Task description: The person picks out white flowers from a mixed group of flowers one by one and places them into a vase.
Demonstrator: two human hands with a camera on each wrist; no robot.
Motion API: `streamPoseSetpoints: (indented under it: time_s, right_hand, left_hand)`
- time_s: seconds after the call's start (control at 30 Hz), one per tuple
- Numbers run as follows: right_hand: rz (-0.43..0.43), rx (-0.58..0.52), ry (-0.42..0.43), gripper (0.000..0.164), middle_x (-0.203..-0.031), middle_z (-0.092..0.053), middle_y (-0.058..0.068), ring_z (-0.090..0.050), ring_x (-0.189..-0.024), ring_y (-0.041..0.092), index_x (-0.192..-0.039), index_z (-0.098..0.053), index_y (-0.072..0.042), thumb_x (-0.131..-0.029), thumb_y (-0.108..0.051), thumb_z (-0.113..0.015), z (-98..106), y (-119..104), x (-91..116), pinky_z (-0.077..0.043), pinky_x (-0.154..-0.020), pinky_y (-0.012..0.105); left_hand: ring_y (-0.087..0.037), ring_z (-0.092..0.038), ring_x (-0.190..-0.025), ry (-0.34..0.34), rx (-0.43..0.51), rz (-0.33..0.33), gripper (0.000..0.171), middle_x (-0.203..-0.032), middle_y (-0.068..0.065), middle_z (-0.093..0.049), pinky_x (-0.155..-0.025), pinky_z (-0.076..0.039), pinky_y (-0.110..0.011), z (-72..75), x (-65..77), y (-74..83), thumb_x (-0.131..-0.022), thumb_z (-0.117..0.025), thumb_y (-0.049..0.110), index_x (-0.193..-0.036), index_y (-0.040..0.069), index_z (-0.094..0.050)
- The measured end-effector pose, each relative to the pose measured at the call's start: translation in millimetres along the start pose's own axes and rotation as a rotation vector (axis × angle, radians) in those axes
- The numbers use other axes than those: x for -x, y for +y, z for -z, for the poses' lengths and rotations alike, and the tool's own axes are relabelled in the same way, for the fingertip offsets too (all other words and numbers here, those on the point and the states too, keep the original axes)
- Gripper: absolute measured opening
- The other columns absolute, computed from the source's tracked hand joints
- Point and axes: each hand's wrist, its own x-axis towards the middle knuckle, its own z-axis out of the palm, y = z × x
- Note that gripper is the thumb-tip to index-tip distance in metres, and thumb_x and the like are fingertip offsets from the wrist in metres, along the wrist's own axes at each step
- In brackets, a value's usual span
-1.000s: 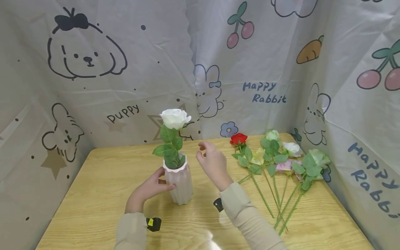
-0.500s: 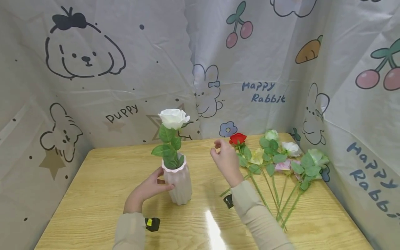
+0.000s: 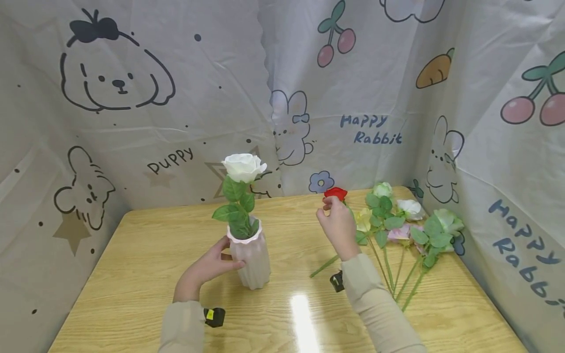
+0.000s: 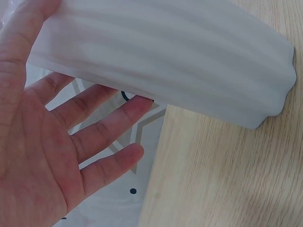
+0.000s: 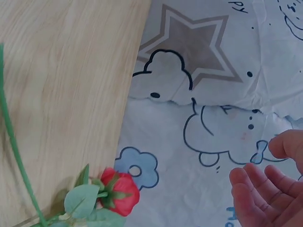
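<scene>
One shift: right hand (image 3: 339, 225) nearer red rose (image 3: 336, 193), farther from vase (image 3: 255, 260).

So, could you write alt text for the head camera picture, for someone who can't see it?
A person's left hand grips a pale vase holding one white rose on a wood-grained table, while the right hand hovers by a red rose. More flowers lie at the right.

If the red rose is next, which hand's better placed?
Right, probably: the right hand is empty and much nearer the red rose; the left hand holds the vase.
</scene>
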Motion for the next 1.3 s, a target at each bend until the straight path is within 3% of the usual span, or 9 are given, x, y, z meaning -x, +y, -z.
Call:
streamPoseSetpoints:
  time_s: [0.27, 0.73, 1.03, 1.3]
  right_hand:
    - [-0.113, 0.039, -0.088, 0.028, -0.091, -0.064, 0.008, -0.057, -0.063, 0.022, -0.105, -0.058, -0.003, -0.082, -0.019, -0.056, 6, 24, -2, -0.04, -0.044, 0.03]
    - [-0.212, 0.056, -0.042, 0.029, -0.089, -0.062, 0.016, -0.058, -0.071, 0.031, -0.105, -0.054, 0.003, -0.082, -0.015, -0.054, 22, 76, -3, -0.045, -0.055, 0.041]
    - [-0.229, 0.123, -0.135, 0.033, -0.086, -0.059, 0.026, -0.058, -0.068, 0.034, -0.105, -0.051, 0.011, -0.084, -0.015, -0.054, 20, 102, 2, -0.046, -0.054, 0.043]
    - [-0.227, 0.164, -0.18, 0.031, -0.084, -0.058, 0.029, -0.057, -0.068, 0.04, -0.097, -0.051, 0.011, -0.083, -0.017, -0.058, 12, 113, 8, -0.046, -0.056, 0.048]
  left_hand:
    - [-0.033, -0.049, -0.106, -0.004, 0.007, -0.008, 0.081, -0.132, -0.018, -0.034, -0.083, -0.046, -0.042, 0.1, 0.2, 0.8, -0.078, -0.071, 0.023, -0.14, 0.008, -0.021]
    - [-0.032, -0.05, -0.104, 0.002, -0.012, -0.004, 0.081, -0.129, -0.017, -0.037, -0.082, -0.046, -0.042, 0.9, -1.4, -1.1, -0.077, -0.071, 0.025, -0.139, 0.008, -0.023]
    - [-0.033, -0.049, -0.105, 0.013, -0.01, 0.007, 0.08, -0.128, -0.016, -0.038, -0.083, -0.046, -0.042, 1.2, -0.8, -2.1, -0.076, -0.072, 0.026, -0.138, 0.008, -0.025]
    - [-0.034, -0.049, -0.105, 0.009, -0.007, -0.003, 0.08, -0.127, -0.016, -0.039, -0.083, -0.046, -0.041, 1.4, -0.7, -3.0, -0.076, -0.072, 0.025, -0.138, 0.007, -0.025]
